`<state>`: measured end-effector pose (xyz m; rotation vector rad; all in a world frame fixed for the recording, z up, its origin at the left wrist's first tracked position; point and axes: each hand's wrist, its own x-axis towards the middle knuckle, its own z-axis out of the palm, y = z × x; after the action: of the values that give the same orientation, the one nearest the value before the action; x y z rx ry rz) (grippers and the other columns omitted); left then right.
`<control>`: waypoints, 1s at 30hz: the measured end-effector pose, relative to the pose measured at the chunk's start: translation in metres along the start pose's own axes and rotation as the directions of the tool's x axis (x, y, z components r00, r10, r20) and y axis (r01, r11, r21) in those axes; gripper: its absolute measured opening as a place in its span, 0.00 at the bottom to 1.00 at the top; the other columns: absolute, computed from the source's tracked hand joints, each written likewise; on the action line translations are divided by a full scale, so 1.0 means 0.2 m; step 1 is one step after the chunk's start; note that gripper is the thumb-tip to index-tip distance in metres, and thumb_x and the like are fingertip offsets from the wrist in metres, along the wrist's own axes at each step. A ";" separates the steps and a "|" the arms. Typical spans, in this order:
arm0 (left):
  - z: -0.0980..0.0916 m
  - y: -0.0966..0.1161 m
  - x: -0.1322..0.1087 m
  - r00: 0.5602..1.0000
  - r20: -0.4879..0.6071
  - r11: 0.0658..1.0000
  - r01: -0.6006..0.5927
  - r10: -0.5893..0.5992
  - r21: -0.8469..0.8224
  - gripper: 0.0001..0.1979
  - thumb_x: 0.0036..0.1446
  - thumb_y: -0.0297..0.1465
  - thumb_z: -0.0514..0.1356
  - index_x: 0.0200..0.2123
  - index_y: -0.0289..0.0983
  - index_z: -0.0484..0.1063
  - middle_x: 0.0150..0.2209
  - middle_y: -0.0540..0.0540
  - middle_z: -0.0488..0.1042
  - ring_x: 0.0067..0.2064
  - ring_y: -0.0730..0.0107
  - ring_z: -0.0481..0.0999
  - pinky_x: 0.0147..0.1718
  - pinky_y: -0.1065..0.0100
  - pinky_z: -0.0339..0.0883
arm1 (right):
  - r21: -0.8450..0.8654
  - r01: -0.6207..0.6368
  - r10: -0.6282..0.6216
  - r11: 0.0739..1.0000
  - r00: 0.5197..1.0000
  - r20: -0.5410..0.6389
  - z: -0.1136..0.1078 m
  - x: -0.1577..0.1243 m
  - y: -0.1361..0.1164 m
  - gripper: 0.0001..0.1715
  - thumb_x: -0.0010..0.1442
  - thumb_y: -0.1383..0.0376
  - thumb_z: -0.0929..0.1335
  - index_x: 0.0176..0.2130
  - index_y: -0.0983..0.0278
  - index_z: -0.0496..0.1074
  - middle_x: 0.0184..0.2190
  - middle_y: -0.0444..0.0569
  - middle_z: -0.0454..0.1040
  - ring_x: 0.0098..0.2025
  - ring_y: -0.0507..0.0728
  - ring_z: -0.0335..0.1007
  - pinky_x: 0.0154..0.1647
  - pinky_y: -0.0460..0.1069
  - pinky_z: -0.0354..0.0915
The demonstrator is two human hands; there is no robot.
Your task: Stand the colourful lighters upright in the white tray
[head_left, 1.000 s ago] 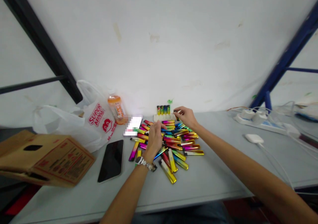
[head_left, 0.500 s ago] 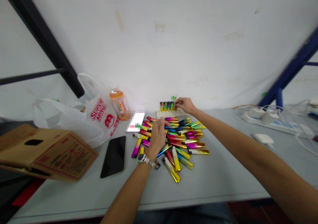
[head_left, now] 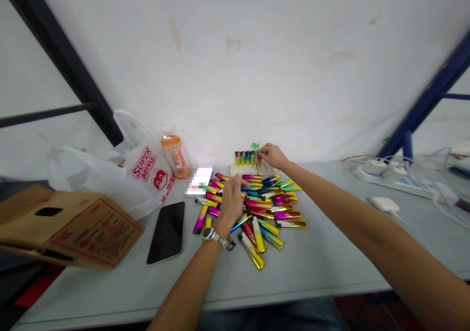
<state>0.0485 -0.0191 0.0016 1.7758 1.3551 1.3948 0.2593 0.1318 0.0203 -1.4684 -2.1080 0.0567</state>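
Note:
A heap of shiny multicoloured lighters (head_left: pixel 262 206) lies on the grey table (head_left: pixel 312 262). Behind it stands a white slotted tray (head_left: pixel 246 169) with several lighters upright in a row (head_left: pixel 245 157). My right hand (head_left: pixel 270 155) pinches a reddish lighter (head_left: pixel 259 159) upright at the right end of that row. My left hand (head_left: pixel 230 202), with a watch on its wrist, rests on the heap with fingers curled over lighters; what it grips is hidden.
A black phone (head_left: pixel 167 232) lies left of the heap. Further left are a cardboard box (head_left: pixel 66 225), a white plastic bag (head_left: pixel 121 174) and an orange drink bottle (head_left: pixel 175 157). A power strip (head_left: pixel 389 174) with cables and a white charger (head_left: pixel 384 204) sit at the right.
My right hand has moved from the heap back to the tray and now holds a lighter upright at the row's right end. My left hand stays on the heap.

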 end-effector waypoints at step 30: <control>0.00 0.00 0.00 1.000 0.010 1.000 -0.010 0.010 -0.002 0.30 0.67 0.47 0.41 0.25 0.39 0.73 0.35 0.44 0.77 0.43 0.60 0.74 0.52 0.57 0.65 | -0.049 0.070 -0.037 0.996 0.875 0.482 -0.07 -0.14 -0.09 0.12 0.33 0.72 0.77 0.23 0.61 0.77 0.18 0.41 0.72 0.22 0.52 0.66 0.27 0.46 0.59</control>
<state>0.0481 -0.0200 0.0020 1.7882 1.3412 1.3902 0.2561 0.0968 0.0268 -1.5517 -2.5647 0.3725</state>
